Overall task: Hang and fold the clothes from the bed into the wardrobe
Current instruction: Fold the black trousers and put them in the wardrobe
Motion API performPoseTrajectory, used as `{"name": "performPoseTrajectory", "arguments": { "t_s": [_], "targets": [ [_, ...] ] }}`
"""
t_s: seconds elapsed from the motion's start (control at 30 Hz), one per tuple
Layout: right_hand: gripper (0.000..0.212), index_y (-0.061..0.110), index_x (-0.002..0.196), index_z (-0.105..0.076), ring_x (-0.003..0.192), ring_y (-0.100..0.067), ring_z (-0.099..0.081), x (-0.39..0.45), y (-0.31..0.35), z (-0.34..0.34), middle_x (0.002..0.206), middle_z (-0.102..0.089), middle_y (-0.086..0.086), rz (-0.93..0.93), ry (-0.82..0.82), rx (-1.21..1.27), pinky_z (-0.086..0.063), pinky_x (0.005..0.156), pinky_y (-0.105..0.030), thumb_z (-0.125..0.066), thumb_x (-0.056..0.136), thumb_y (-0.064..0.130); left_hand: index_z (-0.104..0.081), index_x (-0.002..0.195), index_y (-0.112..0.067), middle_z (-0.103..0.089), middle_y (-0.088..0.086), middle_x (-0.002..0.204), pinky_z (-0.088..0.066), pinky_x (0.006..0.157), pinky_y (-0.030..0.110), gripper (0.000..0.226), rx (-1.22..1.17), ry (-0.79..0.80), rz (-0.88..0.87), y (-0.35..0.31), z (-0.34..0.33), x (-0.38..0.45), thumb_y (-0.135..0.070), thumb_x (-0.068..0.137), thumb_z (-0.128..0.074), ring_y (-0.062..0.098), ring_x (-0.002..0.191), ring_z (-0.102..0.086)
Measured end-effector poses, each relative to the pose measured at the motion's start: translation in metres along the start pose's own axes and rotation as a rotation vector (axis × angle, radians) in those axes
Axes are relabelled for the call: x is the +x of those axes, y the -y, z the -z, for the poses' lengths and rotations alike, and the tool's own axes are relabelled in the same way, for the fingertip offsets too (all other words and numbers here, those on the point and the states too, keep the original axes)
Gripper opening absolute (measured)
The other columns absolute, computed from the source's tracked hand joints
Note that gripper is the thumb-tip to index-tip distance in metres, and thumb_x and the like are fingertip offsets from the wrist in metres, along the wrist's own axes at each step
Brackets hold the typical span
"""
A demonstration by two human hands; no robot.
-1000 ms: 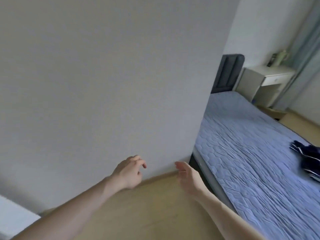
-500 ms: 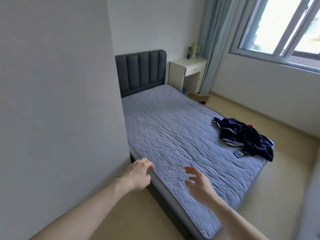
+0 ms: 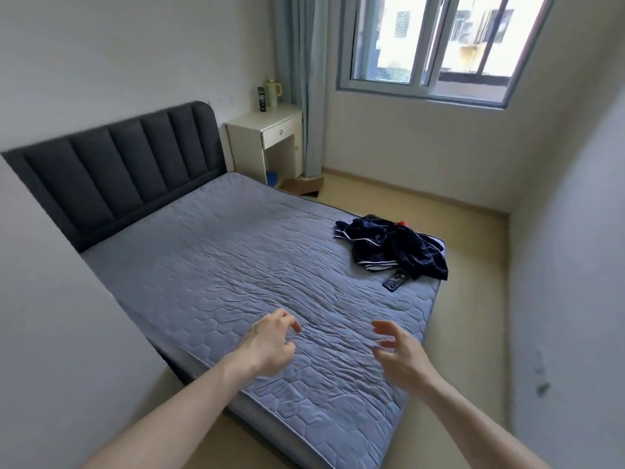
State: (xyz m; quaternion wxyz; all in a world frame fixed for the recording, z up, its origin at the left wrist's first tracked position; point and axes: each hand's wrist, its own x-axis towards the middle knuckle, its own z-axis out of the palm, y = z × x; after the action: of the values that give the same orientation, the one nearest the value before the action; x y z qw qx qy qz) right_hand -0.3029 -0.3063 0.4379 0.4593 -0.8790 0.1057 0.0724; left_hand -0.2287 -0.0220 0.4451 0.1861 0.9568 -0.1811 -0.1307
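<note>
A crumpled dark navy garment with white stripes [image 3: 394, 247] lies near the far right corner of the bed [image 3: 236, 265], which has a blue-grey quilted mattress. A small red thing peeks out behind the garment. My left hand [image 3: 270, 343] hovers above the near part of the mattress with fingers loosely curled, holding nothing. My right hand [image 3: 397, 353] hovers beside it, fingers relaxed and spread, also empty. Both hands are well short of the garment. The wardrobe is not in view.
A dark phone-like object [image 3: 394, 282] lies on the mattress just in front of the garment. A dark padded headboard [image 3: 118, 170], a white nightstand [image 3: 267, 137] with a kettle and a can, a curtain and a window stand beyond. Bare floor runs right of the bed.
My view has swung right from a white wall to the whole bed and window. Both hands now hover over the mattress, still empty.
</note>
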Motion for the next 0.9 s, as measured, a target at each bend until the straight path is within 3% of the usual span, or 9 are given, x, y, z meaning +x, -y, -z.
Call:
{"name": "performPoseTrajectory", "arguments": {
  "t_s": [0.37, 0.67, 0.77, 0.9],
  "targets": [
    [0.048, 0.026, 0.138, -0.057, 0.111, -0.013, -0.064, 0.072, -0.06, 0.12, 0.132, -0.062, 0.01, -0.122, -0.196, 0.043, -0.053, 0.091, -0.026, -0.063, 0.092, 0.011, -0.063, 0.119, -0.034, -0.052, -0.015, 0.13, -0.049, 0.099, 0.035, 0.041, -0.015, 0.11, -0.178, -0.105, -0.019, 0.171, -0.028, 0.082, -0.046, 0.013, 0.117, -0.057],
    [0.047, 0.03, 0.135, -0.056, 0.109, -0.006, -0.062, 0.19, -0.14, 0.229, 0.131, -0.06, 0.016, -0.105, -0.133, 0.033, -0.046, 0.073, -0.006, -0.065, 0.093, 0.011, -0.06, 0.123, -0.034, -0.048, -0.015, 0.134, -0.047, 0.097, 0.032, 0.037, -0.029, 0.1, -0.096, -0.19, -0.067, 0.306, -0.026, 0.088, -0.049, 0.012, 0.116, -0.055],
    [0.046, 0.032, 0.135, -0.057, 0.11, -0.005, -0.061, 0.23, -0.166, 0.274, 0.131, -0.06, 0.016, -0.105, -0.087, 0.021, -0.049, 0.076, -0.011, -0.064, 0.094, 0.012, -0.061, 0.122, -0.033, -0.047, -0.015, 0.133, -0.048, 0.096, 0.034, 0.035, -0.047, 0.093, -0.041, -0.227, -0.079, 0.353, -0.026, 0.09, -0.05, 0.012, 0.114, -0.056],
    [0.046, 0.029, 0.135, -0.057, 0.108, -0.002, -0.061, 0.286, -0.192, 0.333, 0.129, -0.061, 0.014, -0.09, -0.073, 0.0, -0.054, 0.081, -0.02, -0.062, 0.093, 0.011, -0.061, 0.121, -0.033, -0.047, -0.016, 0.129, -0.047, 0.089, 0.032, 0.034, -0.092, 0.082, 0.014, -0.274, -0.087, 0.406, -0.025, 0.089, -0.049, 0.011, 0.098, -0.055]
  ]
}}
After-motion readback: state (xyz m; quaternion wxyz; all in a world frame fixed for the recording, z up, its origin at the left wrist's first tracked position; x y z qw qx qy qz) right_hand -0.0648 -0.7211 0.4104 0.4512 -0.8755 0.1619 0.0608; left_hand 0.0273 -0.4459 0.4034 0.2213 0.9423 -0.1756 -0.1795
